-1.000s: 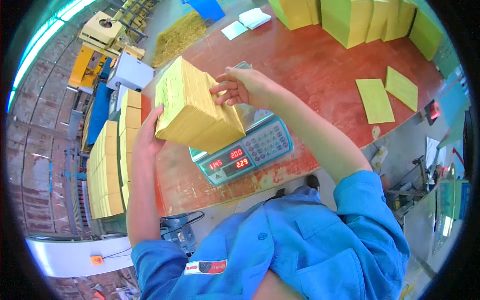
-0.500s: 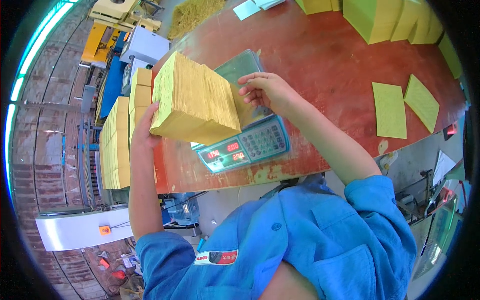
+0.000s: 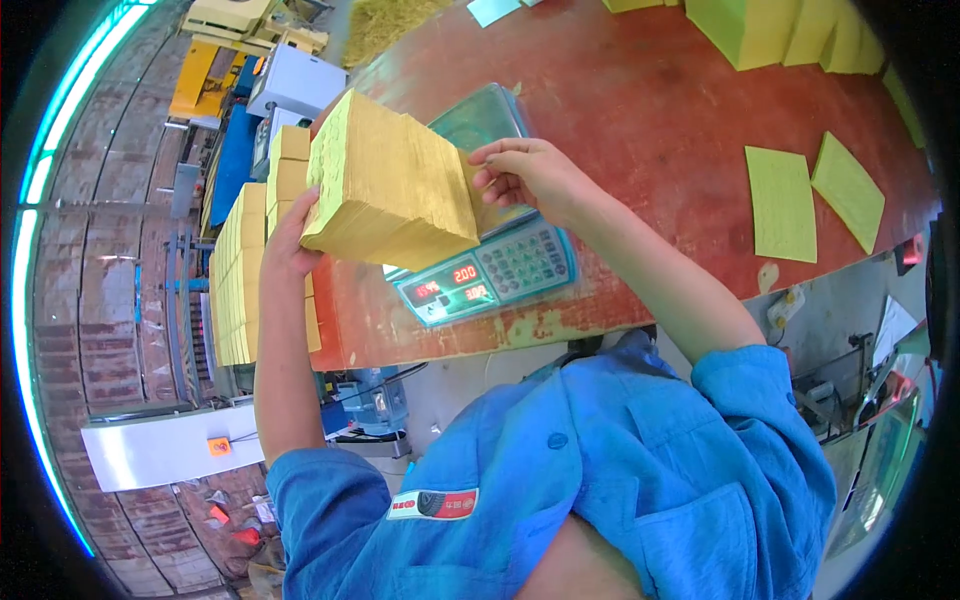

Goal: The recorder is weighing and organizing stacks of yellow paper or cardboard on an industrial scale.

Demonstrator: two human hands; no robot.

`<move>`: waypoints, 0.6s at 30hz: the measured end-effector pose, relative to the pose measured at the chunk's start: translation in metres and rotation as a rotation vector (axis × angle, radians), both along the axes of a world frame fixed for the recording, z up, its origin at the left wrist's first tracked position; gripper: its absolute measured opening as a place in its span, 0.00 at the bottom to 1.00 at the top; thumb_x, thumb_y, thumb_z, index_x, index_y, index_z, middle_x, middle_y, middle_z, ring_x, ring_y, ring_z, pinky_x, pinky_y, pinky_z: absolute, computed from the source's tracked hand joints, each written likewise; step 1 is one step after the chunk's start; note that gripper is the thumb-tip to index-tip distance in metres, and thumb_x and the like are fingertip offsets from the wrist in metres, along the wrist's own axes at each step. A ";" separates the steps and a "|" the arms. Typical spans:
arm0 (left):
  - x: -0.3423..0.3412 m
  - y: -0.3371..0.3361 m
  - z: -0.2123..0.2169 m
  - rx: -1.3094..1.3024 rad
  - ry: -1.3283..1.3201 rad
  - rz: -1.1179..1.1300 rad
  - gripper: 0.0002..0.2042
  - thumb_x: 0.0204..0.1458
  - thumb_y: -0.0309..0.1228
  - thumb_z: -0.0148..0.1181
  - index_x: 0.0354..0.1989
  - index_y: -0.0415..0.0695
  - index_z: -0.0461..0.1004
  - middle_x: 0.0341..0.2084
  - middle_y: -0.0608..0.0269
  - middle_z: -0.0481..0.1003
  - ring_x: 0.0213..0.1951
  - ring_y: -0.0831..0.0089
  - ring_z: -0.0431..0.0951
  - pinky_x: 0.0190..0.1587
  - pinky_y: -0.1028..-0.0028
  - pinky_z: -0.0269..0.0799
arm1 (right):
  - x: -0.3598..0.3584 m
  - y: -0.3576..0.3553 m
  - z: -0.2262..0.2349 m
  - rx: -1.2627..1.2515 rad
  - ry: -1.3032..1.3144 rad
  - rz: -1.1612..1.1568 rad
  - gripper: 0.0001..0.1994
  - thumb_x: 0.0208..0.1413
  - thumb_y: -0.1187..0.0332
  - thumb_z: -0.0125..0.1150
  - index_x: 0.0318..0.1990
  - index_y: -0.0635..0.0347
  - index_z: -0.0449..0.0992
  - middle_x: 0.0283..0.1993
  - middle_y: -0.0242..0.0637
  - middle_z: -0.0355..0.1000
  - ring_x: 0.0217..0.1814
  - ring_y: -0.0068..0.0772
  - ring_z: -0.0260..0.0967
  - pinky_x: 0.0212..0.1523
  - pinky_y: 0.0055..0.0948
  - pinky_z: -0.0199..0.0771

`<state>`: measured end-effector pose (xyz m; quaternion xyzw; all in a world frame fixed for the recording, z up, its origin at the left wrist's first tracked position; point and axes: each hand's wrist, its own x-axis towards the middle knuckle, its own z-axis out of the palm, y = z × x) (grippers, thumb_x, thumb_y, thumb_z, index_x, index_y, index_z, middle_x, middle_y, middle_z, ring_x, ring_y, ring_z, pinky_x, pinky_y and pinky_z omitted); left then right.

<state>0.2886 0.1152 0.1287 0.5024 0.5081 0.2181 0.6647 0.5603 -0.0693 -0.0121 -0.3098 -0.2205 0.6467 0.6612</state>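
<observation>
A thick stack of yellow paper [image 3: 400, 170] rests tilted over the digital scale [image 3: 480, 275], covering part of its pan. My left hand [image 3: 293, 235] grips the stack's left end, fingers hidden behind it. At the opposite end, my right hand [image 3: 525, 170] has curled fingers with thumb and forefinger pinched at the edge of an end sheet [image 3: 490, 200], which stands slightly apart from the rest. The scale's red digits glow beside its keypad, just below the stack.
More yellow paper stacks [image 3: 238, 280] stand beyond my left hand. Two loose yellow sheets [image 3: 781, 204] lie on the red table [image 3: 640, 130] at right, with large yellow bundles [image 3: 745, 30] at the far right. Machinery [image 3: 295, 80] stands past the table's left edge.
The red digits on the scale differ. My right hand has moved slightly against the stack's right end; my left hand keeps its hold. The whole view has shifted a little.
</observation>
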 end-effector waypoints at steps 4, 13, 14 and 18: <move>0.001 -0.001 0.000 0.040 0.006 -0.007 0.20 0.56 0.37 0.58 0.54 0.39 0.70 0.45 0.59 0.77 0.44 0.69 0.79 0.45 0.68 0.77 | -0.011 0.002 0.032 0.071 -0.168 0.064 0.12 0.61 0.70 0.49 0.48 0.65 0.74 0.33 0.35 0.74 0.30 0.23 0.71 0.31 0.22 0.71; -0.015 -0.003 -0.014 0.080 -0.201 -0.167 0.23 0.55 0.36 0.59 0.57 0.39 0.66 0.50 0.56 0.75 0.49 0.67 0.77 0.52 0.66 0.73 | -0.044 0.037 0.049 -0.055 -0.443 -0.025 0.10 0.58 0.71 0.52 0.43 0.63 0.77 0.27 0.31 0.72 0.24 0.22 0.71 0.23 0.21 0.68; -0.018 -0.006 -0.017 0.078 -0.214 -0.175 0.23 0.55 0.36 0.59 0.57 0.39 0.66 0.50 0.56 0.75 0.49 0.67 0.77 0.52 0.66 0.73 | -0.048 0.037 0.049 -0.060 -0.447 -0.042 0.09 0.57 0.71 0.53 0.42 0.63 0.77 0.27 0.31 0.72 0.24 0.22 0.71 0.23 0.21 0.68; -0.021 -0.017 -0.030 0.249 -0.353 -0.133 0.27 0.54 0.35 0.58 0.61 0.38 0.60 0.52 0.55 0.71 0.53 0.66 0.73 0.55 0.66 0.70 | -0.055 0.041 0.049 -0.053 -0.470 -0.180 0.08 0.56 0.73 0.53 0.37 0.67 0.78 0.26 0.35 0.72 0.23 0.25 0.72 0.22 0.23 0.71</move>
